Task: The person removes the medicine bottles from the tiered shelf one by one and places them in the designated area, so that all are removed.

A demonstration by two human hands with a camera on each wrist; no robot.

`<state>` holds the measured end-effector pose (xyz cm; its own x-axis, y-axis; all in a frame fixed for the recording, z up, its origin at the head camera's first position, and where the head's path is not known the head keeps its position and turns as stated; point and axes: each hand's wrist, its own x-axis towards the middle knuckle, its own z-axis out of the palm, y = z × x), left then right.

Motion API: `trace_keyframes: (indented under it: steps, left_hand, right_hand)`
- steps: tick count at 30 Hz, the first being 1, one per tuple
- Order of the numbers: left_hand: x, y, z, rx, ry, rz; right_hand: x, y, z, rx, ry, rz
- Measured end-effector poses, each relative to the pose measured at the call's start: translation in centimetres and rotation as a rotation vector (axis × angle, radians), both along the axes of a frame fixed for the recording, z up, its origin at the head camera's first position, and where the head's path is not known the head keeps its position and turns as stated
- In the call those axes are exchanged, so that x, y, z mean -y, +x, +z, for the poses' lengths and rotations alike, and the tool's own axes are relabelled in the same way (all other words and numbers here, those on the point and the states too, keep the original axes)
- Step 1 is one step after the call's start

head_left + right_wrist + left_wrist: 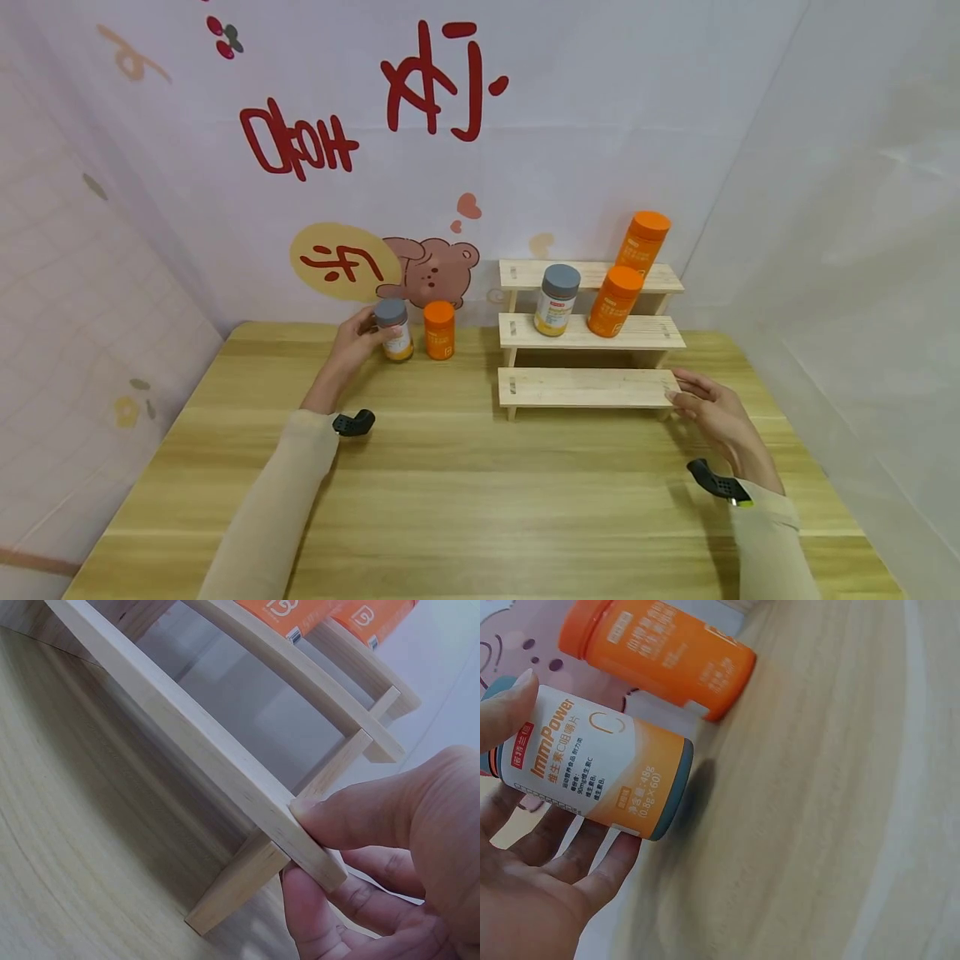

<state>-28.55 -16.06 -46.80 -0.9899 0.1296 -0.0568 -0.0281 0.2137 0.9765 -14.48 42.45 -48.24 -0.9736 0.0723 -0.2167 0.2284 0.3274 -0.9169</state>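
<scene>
My left hand [356, 342] grips a small vitamin bottle [592, 761] with a grey lid and a white and orange label. Its thumb lies near the lid, and the fingers curl behind the bottle. Whether its base touches the table is hard to tell. Just right of it stands an orange bottle [439, 332]. My right hand [716, 417] pinches the right end of the lowest step of a three-step wooden rack [585, 387], thumb on top and fingers beneath. The middle step carries another grey-lidded bottle [557, 302] and an orange bottle [615, 302].
One more orange bottle [643, 240] stands on the rack's top step, partly hidden by the one in front. A wood-grain table [480, 500] lies under everything. Behind it hangs a white printed backdrop [600, 150] with red characters and a bear.
</scene>
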Motion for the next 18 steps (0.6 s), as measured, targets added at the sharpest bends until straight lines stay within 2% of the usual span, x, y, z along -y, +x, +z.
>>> trace_keyframes:
  steps: [9, 18]
  left_hand:
    - [0.2, -0.6, -1.6, -0.054, -0.033, 0.012]
    - [-0.1, -0.4, -1.7, -0.038, -0.042, 0.011]
  right_hand:
    - [0.1, 0.0, 0.1, -0.010, -0.018, -0.002]
    - [0.1, 0.0, 0.3, -0.015, -0.024, -0.014]
